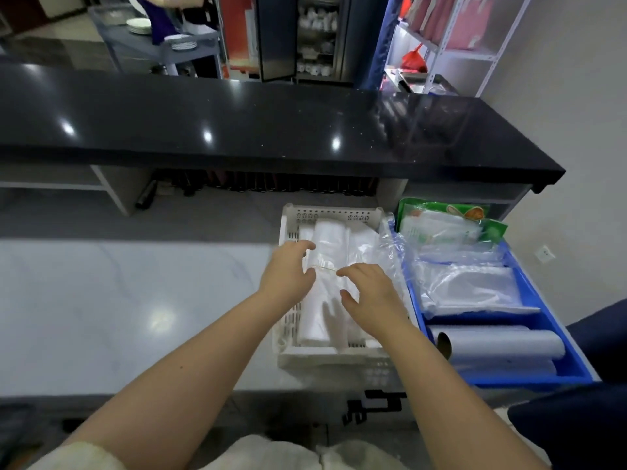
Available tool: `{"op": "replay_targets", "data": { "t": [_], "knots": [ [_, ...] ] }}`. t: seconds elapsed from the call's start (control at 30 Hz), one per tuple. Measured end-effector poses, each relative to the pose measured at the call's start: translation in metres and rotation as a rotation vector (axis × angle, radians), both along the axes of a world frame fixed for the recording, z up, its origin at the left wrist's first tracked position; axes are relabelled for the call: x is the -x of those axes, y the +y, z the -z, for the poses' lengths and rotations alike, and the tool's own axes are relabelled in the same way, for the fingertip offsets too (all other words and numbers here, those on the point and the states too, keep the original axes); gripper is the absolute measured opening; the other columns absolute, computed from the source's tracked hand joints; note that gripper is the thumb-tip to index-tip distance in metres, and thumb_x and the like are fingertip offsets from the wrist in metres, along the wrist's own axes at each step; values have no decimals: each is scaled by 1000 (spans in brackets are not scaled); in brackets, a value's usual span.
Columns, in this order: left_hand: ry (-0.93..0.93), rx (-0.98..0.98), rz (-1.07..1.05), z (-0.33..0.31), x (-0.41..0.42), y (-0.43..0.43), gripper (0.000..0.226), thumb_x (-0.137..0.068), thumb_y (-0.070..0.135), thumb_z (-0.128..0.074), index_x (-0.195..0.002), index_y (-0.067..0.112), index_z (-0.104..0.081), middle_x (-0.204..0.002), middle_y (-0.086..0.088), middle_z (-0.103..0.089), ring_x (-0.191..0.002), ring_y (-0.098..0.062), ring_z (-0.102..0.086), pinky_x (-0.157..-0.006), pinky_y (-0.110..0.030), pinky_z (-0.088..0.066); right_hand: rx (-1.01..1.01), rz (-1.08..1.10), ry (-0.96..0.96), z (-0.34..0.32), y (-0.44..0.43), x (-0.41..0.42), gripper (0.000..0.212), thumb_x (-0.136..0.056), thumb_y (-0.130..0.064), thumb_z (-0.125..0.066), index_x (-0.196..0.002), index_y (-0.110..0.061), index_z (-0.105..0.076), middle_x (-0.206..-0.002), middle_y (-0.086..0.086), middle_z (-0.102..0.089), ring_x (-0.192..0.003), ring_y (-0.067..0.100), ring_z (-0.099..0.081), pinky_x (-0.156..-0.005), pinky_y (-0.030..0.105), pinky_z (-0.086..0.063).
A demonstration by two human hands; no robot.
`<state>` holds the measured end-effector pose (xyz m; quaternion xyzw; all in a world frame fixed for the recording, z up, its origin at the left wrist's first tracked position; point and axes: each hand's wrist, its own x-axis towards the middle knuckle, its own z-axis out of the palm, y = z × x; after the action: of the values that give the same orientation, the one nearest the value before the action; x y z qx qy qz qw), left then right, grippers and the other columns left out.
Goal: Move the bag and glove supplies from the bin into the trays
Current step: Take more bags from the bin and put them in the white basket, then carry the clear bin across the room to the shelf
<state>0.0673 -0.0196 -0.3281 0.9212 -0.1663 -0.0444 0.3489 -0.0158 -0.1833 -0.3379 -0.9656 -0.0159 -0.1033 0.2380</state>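
A white perforated tray (290,325) sits on the pale worktop and holds bundles of white plastic bags (330,244) lying lengthwise. My left hand (288,269) hovers over the tray's left side, fingers spread and curled, holding nothing. My right hand (371,293) is just right of it above the bags, fingers apart, also holding nothing. A thin rubber band around a bundle shows between the two hands. To the right, a blue bin (573,351) holds clear bag packs (468,286), a white roll (498,344) and green-printed glove packets (451,222).
A black raised counter (237,120) runs across behind the tray and bin. The pale marble worktop (118,300) stretches to the left. A dark blue chair or cloth (593,418) sits at the lower right. Shelves and a cart with plates stand in the background.
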Motion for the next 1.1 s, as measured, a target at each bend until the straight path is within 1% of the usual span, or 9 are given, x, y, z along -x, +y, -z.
{"op": "replay_targets", "data": {
  "t": [0.07, 0.23, 0.37, 0.57, 0.73, 0.87, 0.97, 1.03, 1.1],
  "knots": [
    [-120, -113, -3, -7, 17, 20, 42, -87, 20, -58, -128, 21, -52, -127, 0, -54, -119, -22, -46, -94, -40, -45, -8, -35, -6, -3, 9, 6, 32, -86, -17, -63, -117, -18, -60, -117, -3, -60, -113, 20, -46, -96, 33, -38],
    [-270, -374, -30, -9, 64, 72, 39, -87, 25, -57, -125, 18, -56, -122, -4, -57, -113, -27, -48, -88, -42, -43, -45, -142, -56, -5, 53, 24, 31, -83, -16, -67, -113, -16, -63, -113, -1, -63, -110, 22, -49, -94, 36, -41],
    [-234, -413, -63, 5, 104, 110, 38, -87, 22, -56, -124, 18, -58, -127, -5, -53, -120, -28, -43, -88, -40, -41, -47, -211, -47, -2, 93, 49, 29, -82, -13, -67, -110, -14, -64, -110, 2, -64, -107, 26, -51, -92, 39, -44],
    [-225, -438, -110, 26, 154, 178, 40, -87, 24, -54, -127, 21, -55, -127, -2, -52, -118, -25, -43, -91, -38, -35, 63, -219, 6, 8, 157, 96, 30, -85, -15, -64, -114, -13, -63, -113, 4, -62, -110, 25, -49, -93, 40, -41],
    [-159, -437, -117, 54, 216, 255, 39, -85, 31, -55, -123, 23, -54, -119, -1, -54, -111, -25, -46, -91, -42, -37, 202, -181, -14, 32, 242, 165, 29, -70, -8, -69, -99, -9, -68, -98, 9, -65, -97, 33, -56, -78, 43, -46],
    [-93, -497, -73, 81, 270, 320, 36, -83, 31, -55, -118, 21, -55, -114, -4, -56, -109, -30, -47, -90, -45, -36, 188, -142, 88, 60, 314, 227, 28, -75, -9, -66, -103, -9, -66, -105, 9, -63, -103, 32, -54, -84, 43, -46],
    [-47, -543, -31, 95, 304, 362, 38, -84, 32, -55, -120, 22, -54, -117, -4, -55, -113, -30, -45, -95, -46, -33, 179, -164, 182, 72, 355, 263, 31, -80, -11, -63, -111, -9, -64, -113, 8, -61, -109, 30, -51, -89, 40, -43],
    [-19, -568, -13, 101, 325, 386, 41, -83, 33, -54, -123, 22, -54, -121, -3, -54, -116, -29, -43, -98, -45, -31, 200, -173, 206, 74, 374, 285, 31, -81, -14, -62, -112, -10, -64, -114, 7, -61, -109, 29, -51, -88, 39, -41],
    [-3, -572, -13, 105, 345, 406, 43, -82, 32, -55, -124, 23, -54, -123, -3, -54, -117, -29, -42, -100, -45, -31, 183, -166, 188, 75, 389, 305, 28, -78, -13, -66, -106, -10, -66, -108, 8, -64, -103, 32, -54, -82, 40, -44]
  ]
}}
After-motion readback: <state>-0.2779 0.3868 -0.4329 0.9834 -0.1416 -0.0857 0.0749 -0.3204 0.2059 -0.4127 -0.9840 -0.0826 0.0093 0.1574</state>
